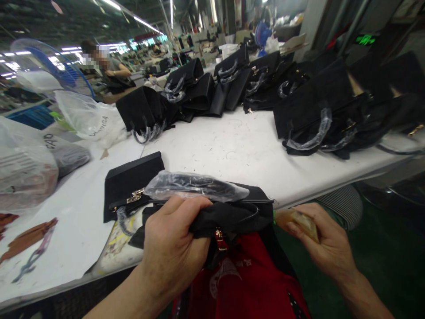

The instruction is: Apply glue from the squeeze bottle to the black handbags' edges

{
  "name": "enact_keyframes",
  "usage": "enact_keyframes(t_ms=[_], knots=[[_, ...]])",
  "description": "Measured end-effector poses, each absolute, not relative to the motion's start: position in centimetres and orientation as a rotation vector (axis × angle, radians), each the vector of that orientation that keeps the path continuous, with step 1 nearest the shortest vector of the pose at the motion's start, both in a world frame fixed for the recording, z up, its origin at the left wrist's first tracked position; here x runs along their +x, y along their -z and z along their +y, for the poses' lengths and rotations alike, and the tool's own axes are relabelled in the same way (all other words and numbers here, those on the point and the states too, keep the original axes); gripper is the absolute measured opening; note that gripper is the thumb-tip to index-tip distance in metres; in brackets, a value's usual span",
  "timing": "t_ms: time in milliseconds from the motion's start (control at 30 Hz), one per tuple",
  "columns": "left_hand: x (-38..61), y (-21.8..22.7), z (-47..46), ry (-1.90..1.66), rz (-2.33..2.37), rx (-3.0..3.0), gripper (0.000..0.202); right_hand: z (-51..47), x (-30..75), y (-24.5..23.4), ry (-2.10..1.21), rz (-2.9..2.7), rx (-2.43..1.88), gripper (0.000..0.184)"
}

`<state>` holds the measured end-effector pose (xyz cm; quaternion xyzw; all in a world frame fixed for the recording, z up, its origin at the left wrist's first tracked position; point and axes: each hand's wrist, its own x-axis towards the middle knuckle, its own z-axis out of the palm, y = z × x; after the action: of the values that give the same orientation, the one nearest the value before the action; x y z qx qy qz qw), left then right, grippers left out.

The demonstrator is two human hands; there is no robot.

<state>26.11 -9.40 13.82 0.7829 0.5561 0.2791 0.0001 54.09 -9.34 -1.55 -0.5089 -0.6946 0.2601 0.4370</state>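
Note:
My left hand [172, 243] is closed around the folded top edge of a black handbag [232, 215] at the near edge of the white table [232, 150]. On top of that bag lies a clear plastic pouch [192, 185] with a dark strap inside. My right hand [318, 241] hovers just off the table's edge, fingers curled around a small yellowish translucent piece [303, 223]. A second black handbag [131, 181] with a gold clasp lies flat just left of the held one.
Many black handbags [318, 110] with plastic-wrapped handles stand in rows across the far and right table. Clear plastic bags [86, 115] and brown leather pieces [28, 239] sit at the left. A blue fan [49, 66] and a seated person [106, 71] are behind. Red cloth [245, 283] covers my lap.

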Motion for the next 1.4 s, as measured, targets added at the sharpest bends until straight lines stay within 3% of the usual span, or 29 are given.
enact_keyframes(t_ms=[267, 433, 600, 733, 900, 1400], knots=[[25.9, -13.8, -9.7, -0.874, 1.765, 2.448, 0.021, -9.5, 54.1, 1.0, -0.752, -1.625, -1.389, 0.014], [25.7, -13.4, -9.7, -0.891, 1.756, 2.478, 0.020, -9.4, 53.9, 0.7, -1.011, -1.603, -1.373, 0.018], [25.9, -13.4, -9.8, -0.885, 1.761, 2.488, 0.020, -9.1, 53.9, 0.4, -0.837, -1.597, -1.429, 0.017], [25.8, -13.7, -9.9, -0.869, 1.777, 2.503, 0.018, -9.0, 54.1, 0.2, -0.977, -1.645, -1.358, 0.017], [25.8, -13.7, -9.7, -0.868, 1.790, 2.500, 0.018, -9.1, 54.2, 0.1, -0.804, -1.677, -1.359, 0.012], [25.8, -13.3, -9.8, -0.863, 1.780, 2.545, 0.018, -10.1, 53.8, -0.7, -0.996, -1.573, -1.334, 0.014]])
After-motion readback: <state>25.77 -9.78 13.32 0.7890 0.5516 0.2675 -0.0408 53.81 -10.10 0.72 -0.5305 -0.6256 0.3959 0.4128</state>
